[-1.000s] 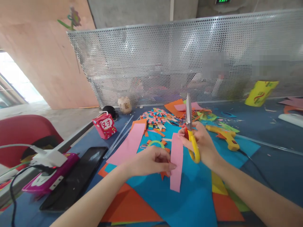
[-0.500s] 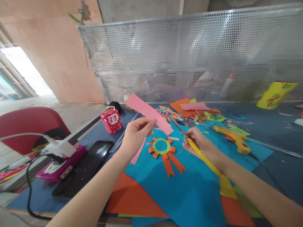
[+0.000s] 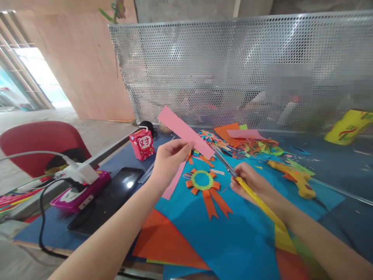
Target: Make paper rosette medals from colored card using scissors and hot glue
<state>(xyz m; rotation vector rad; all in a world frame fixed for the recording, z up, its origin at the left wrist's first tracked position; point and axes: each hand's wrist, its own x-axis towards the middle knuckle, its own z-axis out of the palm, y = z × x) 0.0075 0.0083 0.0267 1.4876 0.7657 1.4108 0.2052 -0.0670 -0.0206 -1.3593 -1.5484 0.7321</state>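
Between thumb and fingers my left hand (image 3: 173, 159) pinches a pink paper strip (image 3: 183, 130), held slanting above the table. My right hand (image 3: 247, 179) is closed round yellow-handled scissors (image 3: 243, 182), whose metal blades point up and left. The blade tips are close to the strip's lower right end; whether they touch it I cannot tell. Below and between the hands lies an orange and lime paper rosette (image 3: 203, 181) with a blue centre and two notched tails. It rests on blue paper (image 3: 239, 237). Another pink strip (image 3: 174, 182) lies partly behind my left wrist.
A yellow glue gun (image 3: 294, 177) lies at the right with its cord. Paper scraps (image 3: 256, 147) are heaped at the back against a perforated metal screen (image 3: 204, 70). On the left are a phone (image 3: 107, 198), a purple power strip (image 3: 84, 194) and a red drink carton (image 3: 142, 144).
The scissors' blades have come nearer the lower right end of the pink strip. The whole view has shifted slightly, and both hands keep their holds.
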